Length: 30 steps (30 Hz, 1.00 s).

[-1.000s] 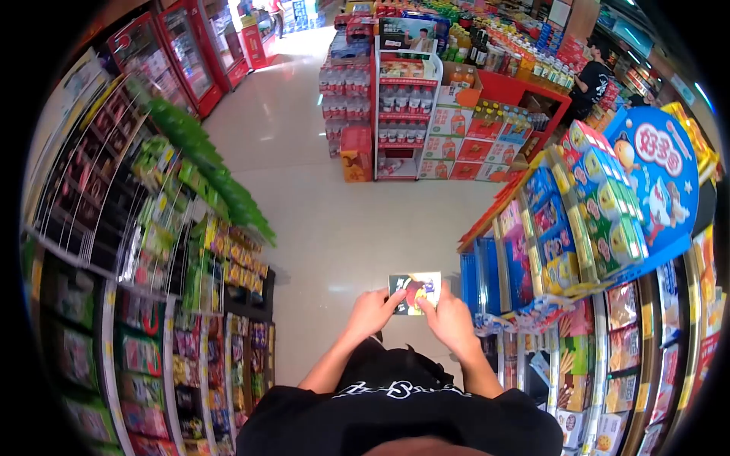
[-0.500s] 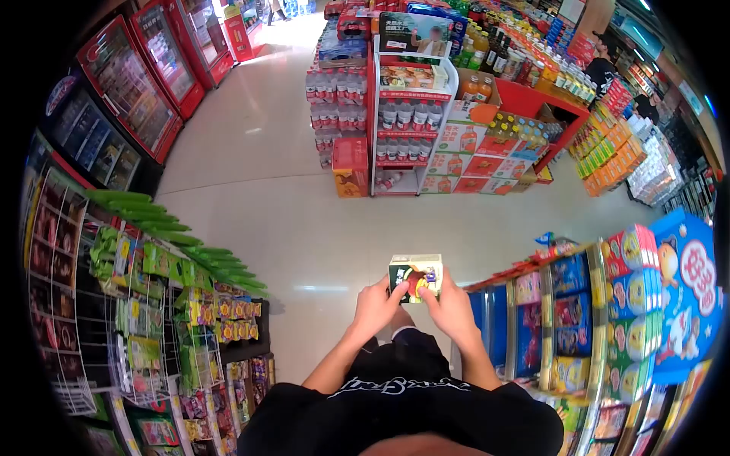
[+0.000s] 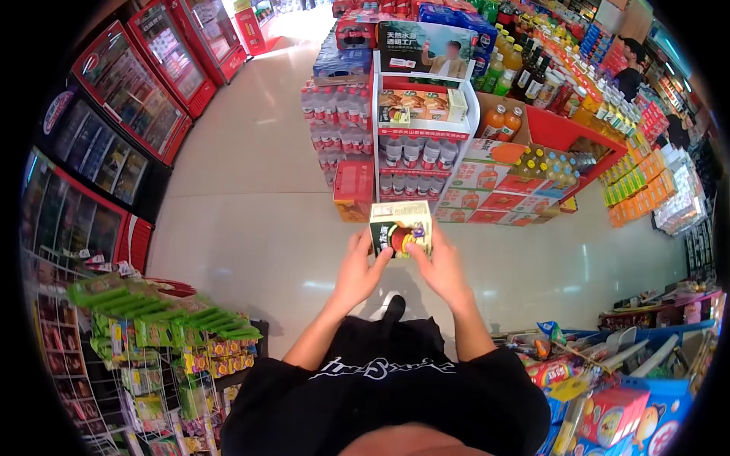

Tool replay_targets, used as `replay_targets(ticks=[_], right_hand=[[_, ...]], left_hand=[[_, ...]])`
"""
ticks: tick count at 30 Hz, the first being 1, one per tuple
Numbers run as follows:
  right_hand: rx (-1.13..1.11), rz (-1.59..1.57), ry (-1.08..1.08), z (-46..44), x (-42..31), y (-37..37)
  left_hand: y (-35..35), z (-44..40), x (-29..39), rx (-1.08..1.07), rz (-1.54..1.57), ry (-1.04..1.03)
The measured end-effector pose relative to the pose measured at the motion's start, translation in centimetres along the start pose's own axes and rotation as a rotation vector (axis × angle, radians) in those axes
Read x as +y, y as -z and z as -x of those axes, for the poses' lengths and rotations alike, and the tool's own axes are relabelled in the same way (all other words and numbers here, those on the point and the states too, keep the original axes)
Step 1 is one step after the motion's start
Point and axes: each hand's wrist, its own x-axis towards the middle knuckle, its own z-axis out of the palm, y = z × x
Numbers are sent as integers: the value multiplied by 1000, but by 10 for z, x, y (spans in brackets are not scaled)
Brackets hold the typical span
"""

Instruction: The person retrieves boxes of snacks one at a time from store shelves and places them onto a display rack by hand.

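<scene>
A small cream and dark green box point(image 3: 401, 229) with a red and yellow picture is held out in front of my body, between both hands. My left hand point(image 3: 360, 266) grips its left side, thumb on the front face. On the right side my right hand point(image 3: 439, 264) grips it the same way, thumb on the lower front. Both hands' other fingers are mostly hidden behind the box. Just beyond the box stands a white and red display rack point(image 3: 423, 131) with boxes on its top shelf and bottles on the shelves below.
Glass-door fridges point(image 3: 135, 90) line the left. Snack racks point(image 3: 163, 332) stand at lower left, a snack shelf point(image 3: 608, 403) at lower right. Stacked bottle packs point(image 3: 334, 114) and drink cartons point(image 3: 487, 178) flank the display rack. People point(image 3: 630, 70) are at the far right.
The display rack and cartons appear closer, and the side shelves have slid down and back. Both hands, still holding the box, are raised higher in view.
</scene>
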Motion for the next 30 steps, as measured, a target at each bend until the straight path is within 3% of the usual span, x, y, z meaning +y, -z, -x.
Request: replay_targets(ticks=[4,11,19,23,30], right_hand=[[48,58,44,-59,29,19],[44,-18,-300,-148,86,26],[175,77,-389,-304,166,40],[201,34,-315,-370,194,35],[-40,70,-465,-438,242,28]], left_hand=[[-29,-62,-11,26,280,100],[-88,-178,-73,-71,472,188],[-135,-346,-102,-124,399,28],[-137,-413,-119,-146,156,-1],[-144,-467,-139,-164,-79,157]])
